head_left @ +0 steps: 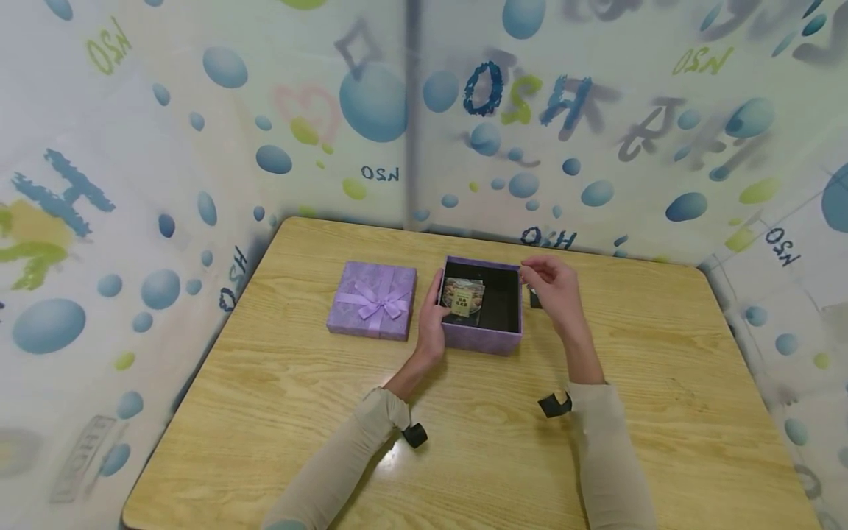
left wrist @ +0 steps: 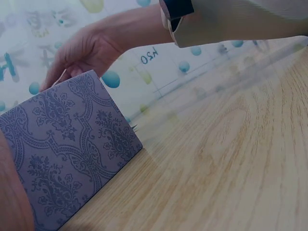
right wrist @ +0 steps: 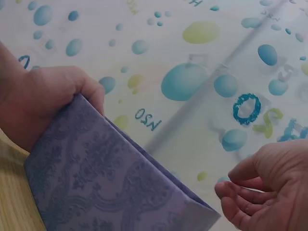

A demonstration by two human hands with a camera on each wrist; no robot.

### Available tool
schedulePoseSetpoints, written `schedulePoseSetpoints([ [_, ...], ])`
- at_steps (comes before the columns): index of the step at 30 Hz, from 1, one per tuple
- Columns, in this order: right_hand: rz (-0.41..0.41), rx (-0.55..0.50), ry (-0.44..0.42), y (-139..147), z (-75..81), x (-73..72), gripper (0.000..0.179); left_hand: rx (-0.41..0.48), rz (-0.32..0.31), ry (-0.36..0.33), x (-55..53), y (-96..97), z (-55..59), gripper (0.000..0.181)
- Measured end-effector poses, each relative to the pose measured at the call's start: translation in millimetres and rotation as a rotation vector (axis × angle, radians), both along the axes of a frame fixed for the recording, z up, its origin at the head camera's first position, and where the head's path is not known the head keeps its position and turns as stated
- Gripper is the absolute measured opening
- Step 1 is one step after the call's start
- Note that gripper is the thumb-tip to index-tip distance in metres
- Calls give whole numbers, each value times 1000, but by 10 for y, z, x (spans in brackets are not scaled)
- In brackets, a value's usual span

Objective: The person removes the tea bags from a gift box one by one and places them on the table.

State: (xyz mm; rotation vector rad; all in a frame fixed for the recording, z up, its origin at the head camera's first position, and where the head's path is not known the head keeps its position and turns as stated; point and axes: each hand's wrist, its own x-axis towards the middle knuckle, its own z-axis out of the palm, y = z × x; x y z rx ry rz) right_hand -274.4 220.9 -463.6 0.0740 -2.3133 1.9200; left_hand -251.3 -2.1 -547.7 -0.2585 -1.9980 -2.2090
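My left hand (head_left: pixel 432 327) grips the left side of an open purple gift box (head_left: pixel 483 340), its thumb over the rim. Inside the box's black interior, a small printed packet (head_left: pixel 462 298) with a pale label lies toward the left, close to that thumb. At the box's right rim is my right hand (head_left: pixel 555 288), fingers bent and thumb near the index finger. Seen in the right wrist view, the right hand (right wrist: pixel 269 192) shows nothing between its fingertips. Damask patterning covers the box wall (left wrist: pixel 72 144) in the left wrist view.
The purple lid (head_left: pixel 372 300) with a ribbon bow lies left of the box on the wooden table (head_left: pixel 477 442). A small black item (head_left: pixel 535 299) lies right of the box, partly hidden by my right hand. Patterned walls (head_left: pixel 517 169) enclose the table's back and sides.
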Motion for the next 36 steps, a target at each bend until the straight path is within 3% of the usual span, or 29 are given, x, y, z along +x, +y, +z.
schedulePoseSetpoints([
  [5,127,48,-44,-112,10,52,33,-9,5,5,4,-3,-6,77],
  [13,212,187,-62,-259,3,110,37,-6,22,9,21,7,-3,79],
  [23,230,418,-6,-569,-27,180,34,2,14,-20,12,-12,11,79],
  [27,202,544,-7,-679,-79,158,36,5,-7,-25,4,-26,17,79],
  [32,151,720,-65,-764,-105,132,49,-37,-2,-22,11,-29,0,79],
  [36,152,779,-153,-809,-96,115,62,-55,14,-16,25,-48,3,78],
])
